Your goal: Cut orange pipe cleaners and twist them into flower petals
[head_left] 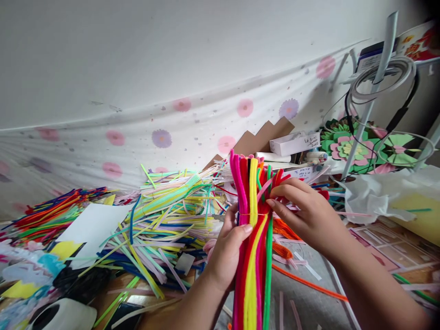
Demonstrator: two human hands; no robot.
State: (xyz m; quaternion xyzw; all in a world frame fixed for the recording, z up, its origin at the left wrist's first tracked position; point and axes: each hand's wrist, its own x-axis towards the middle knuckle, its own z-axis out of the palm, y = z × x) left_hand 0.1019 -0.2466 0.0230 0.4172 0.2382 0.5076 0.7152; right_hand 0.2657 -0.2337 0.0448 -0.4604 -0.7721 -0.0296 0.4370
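A thick bundle of pipe cleaners (pixel 253 256) in magenta, red, yellow and green stands upright in front of me, with a thin band around its middle. My left hand (pixel 225 247) is wrapped round the bundle from the left, its thumb pressed on the front just below the band. At the upper right of the bundle, the fingers of my right hand (pixel 304 206) pinch among the red and green stems. Exactly which stems lie between those fingertips is partly hidden. A short pink stem (pixel 264 189) slants across the others near them.
A big heap of pastel pipe cleaners (pixel 172 220) covers the table's left and centre. Further left lie darker bundles (pixel 58 211) and a white sheet (pixel 98 224). Paper flowers (pixel 357 151), a metal pole (pixel 371 101) with coiled cable and a white box (pixel 294 143) stand right.
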